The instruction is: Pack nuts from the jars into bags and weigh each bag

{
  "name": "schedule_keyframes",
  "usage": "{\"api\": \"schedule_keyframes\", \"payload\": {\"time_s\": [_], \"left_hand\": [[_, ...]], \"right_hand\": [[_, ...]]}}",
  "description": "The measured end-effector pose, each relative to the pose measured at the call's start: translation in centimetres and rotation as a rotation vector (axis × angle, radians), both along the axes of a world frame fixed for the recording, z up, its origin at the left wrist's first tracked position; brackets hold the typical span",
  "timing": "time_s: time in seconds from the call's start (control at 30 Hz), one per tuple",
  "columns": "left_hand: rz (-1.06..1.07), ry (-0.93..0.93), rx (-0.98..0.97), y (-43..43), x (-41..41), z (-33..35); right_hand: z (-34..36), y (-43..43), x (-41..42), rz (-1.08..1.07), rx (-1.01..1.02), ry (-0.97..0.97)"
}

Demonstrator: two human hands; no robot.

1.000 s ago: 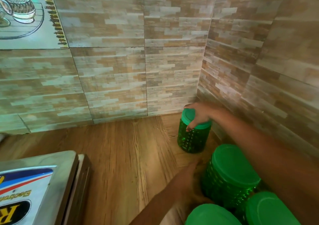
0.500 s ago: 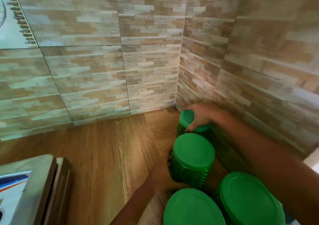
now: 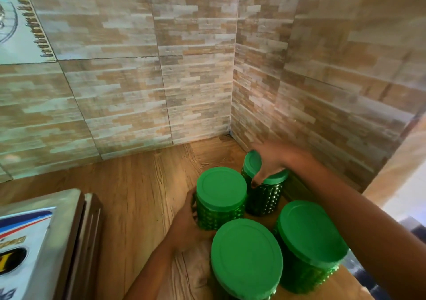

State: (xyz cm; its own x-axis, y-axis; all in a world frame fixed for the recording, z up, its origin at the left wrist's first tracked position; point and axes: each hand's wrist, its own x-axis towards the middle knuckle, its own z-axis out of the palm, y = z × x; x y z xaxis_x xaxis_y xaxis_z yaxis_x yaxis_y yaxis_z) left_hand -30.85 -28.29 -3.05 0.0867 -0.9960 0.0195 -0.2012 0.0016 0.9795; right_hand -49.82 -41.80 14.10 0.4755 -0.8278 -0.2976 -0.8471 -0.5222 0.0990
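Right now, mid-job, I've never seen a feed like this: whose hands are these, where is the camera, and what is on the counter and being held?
There is no machine here: a person works with bare hands, and the single picture comes from a camera on their head, looking forward and down. On the wooden counter, in a tiled corner, stand four green jars with green lids, all closed. The left hand grips the side of the left jar. The right hand grips the lid of the corner jar from above. No hand is on the bottom jar or the right jar. At lower left is a steel-topped device, probably the scale. No bags are in view.
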Motion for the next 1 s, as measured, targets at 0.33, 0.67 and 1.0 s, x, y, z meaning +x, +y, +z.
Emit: {"api": "schedule_keyframes", "payload": {"time_s": [0.33,0.67,1.0], "left_hand": [[-0.042,0.0,0.019,0.6,0.0,0.0],[-0.054,0.057,0.025,0.5,-0.3,0.1],[-0.061,-0.059,0.003,0.9,-0.5,0.5]], "right_hand": [[-0.7,2.6,-1.2,-0.062,-0.018,-0.038],[-1.2,3.3,-1.1,-0.045,-0.072,-0.009],[-1.4,3.5,-0.9,-0.029,-0.099,-0.03]]}}
